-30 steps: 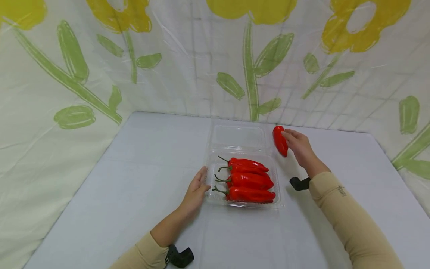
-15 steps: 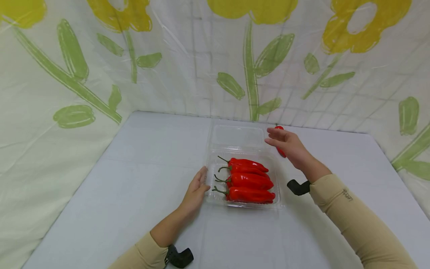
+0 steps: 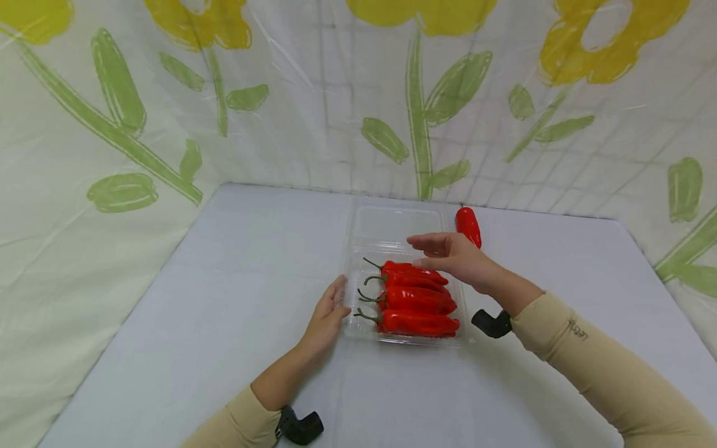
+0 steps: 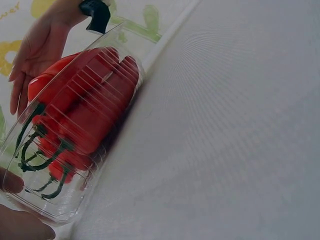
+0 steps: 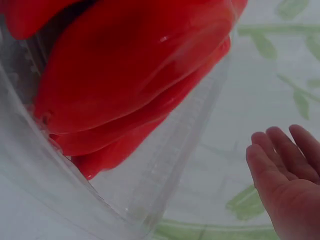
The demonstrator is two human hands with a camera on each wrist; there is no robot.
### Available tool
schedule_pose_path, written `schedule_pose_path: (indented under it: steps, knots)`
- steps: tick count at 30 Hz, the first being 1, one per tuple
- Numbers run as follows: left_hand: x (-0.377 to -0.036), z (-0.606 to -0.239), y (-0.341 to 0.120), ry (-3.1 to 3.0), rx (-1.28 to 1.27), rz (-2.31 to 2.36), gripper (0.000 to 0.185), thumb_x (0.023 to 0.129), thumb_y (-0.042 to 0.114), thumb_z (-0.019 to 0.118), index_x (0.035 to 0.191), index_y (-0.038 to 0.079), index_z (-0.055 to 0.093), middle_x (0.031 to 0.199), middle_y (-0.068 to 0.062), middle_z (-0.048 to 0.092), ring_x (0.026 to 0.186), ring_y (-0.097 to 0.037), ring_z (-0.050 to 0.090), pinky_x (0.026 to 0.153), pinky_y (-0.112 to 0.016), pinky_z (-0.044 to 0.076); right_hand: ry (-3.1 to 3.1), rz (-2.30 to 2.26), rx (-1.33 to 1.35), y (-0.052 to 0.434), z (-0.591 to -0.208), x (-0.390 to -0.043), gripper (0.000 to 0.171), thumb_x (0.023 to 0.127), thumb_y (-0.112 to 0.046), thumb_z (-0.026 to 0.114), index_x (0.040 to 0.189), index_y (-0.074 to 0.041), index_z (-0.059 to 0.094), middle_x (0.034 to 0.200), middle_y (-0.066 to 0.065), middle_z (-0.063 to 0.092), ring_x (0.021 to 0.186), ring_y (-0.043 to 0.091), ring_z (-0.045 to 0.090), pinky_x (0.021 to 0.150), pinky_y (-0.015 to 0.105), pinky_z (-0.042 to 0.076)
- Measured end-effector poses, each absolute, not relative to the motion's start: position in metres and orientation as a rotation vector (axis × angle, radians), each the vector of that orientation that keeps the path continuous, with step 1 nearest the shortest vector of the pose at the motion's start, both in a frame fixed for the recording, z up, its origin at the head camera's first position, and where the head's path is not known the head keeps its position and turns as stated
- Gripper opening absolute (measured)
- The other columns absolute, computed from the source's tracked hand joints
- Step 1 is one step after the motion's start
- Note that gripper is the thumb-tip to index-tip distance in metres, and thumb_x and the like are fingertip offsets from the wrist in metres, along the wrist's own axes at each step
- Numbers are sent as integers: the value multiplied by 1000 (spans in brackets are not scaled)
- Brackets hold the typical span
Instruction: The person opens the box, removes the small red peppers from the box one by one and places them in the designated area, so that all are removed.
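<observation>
Over the clear box (image 3: 403,340), right hand (image 3: 455,255) empty, fingers loose; left hand (image 3: 327,315) pinches box's left rim. Red peppers (image 3: 417,300) inside; lone pepper (image 3: 468,226) off box's far right. Likely reaching in; next needs gentle grasp.

a white table (image 3: 252,249) bears a clear plastic box (image 3: 361,330) (its lid (image 3: 399,223) lying open) and a red pepper (image 3: 467,225).

Your head view is evenly lit, with a soft shadow on the counter (image 3: 252,261) below your right sleeve (image 3: 616,373) and glints on the red peppers (image 3: 420,301). Your left wrist view is dimmer, with faint ripples patterning the counter; your right wrist view looks hazy and soft.
</observation>
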State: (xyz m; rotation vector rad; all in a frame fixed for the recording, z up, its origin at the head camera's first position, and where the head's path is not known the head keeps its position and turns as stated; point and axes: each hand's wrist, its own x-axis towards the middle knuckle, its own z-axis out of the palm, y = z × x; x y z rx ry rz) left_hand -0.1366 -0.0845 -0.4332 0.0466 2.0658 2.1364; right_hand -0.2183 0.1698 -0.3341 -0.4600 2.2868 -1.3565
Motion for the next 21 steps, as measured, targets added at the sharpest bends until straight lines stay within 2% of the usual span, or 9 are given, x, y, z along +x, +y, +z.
schedule_pose_path:
  steps: [6, 12, 21]
  knots:
    - [-136, -433, -86, 2061, 45, 2142, 65, 84, -10, 34, 145, -8, 13, 155, -22, 10, 144, -33, 5, 117, -47, 7, 2262, -1290, -507, 165, -336, -216, 52, 85, -22, 65, 133, -10, 51, 136, 13, 52, 128, 36, 46, 97, 43, 47]
    - [-136, -434, -86, 2056, 52, 2150, 64, 85, -10, 34, 145, -8, 13, 155, -22, 10, 144, -33, 5, 117, -47, 7, 2274, -1164, -527, 158, -337, -217, 48, 85, -20, 65, 130, -8, 55, 127, 14, 60, 113, 27, 58, 88, 37, 54]
    - [-137, -434, -84, 2045, 54, 2151, 63, 85, -10, 33, 145, -8, 13, 155, -21, 10, 145, -31, 4, 117, -46, 6, 2335, -980, -595, 155, -334, -216, 43, 86, -15, 63, 127, -4, 56, 118, 13, 65, 103, 23, 62, 83, 33, 56]
